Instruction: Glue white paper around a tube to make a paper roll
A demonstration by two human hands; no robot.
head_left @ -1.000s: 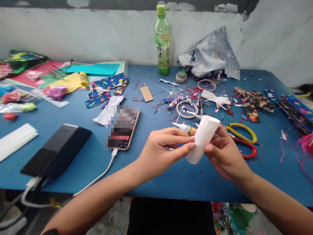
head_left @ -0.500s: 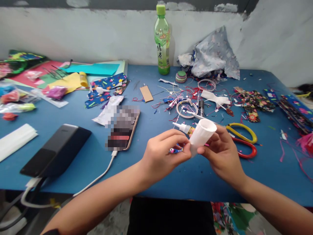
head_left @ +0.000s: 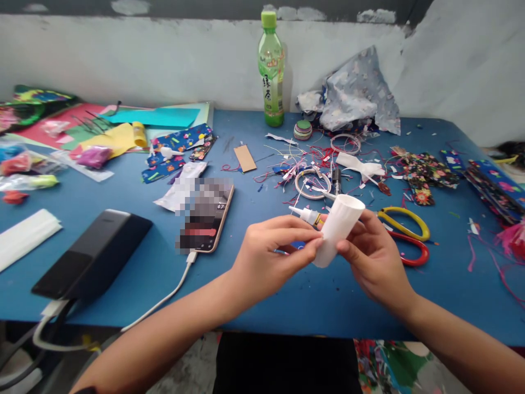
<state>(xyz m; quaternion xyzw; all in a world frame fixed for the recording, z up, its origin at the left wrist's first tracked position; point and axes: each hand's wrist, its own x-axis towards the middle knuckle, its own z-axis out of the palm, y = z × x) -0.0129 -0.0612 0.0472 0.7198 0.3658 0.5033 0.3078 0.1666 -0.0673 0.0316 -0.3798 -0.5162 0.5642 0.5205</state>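
Note:
A rolled white tube point(head_left: 338, 227), paper or thin cloth by its look, is held tilted above the blue table with its open upper end toward the back right. My left hand point(head_left: 279, 254) pinches its left side between thumb and fingertips. On the other side, my right hand point(head_left: 375, 254) grips the tube, thumb in front and fingers behind, partly hidden. Just behind it lies a small glue bottle point(head_left: 305, 214) with a white nozzle. Scissors point(head_left: 406, 221) with yellow and red handles rest right of my right hand, their blades mostly hidden.
A phone point(head_left: 209, 216) on a white cable and a black power bank point(head_left: 92, 254) lie to the left. Thread scraps and a ring point(head_left: 313, 183) are scattered behind the tube. At the back stands a green tea bottle point(head_left: 271, 71); patterned cloth pieces point(head_left: 429, 175) lie to the right.
The tube has turned slightly in my hands, and more of its lower end shows. My left fingertips have shifted a little along its side. Both hands stay in about the same place.

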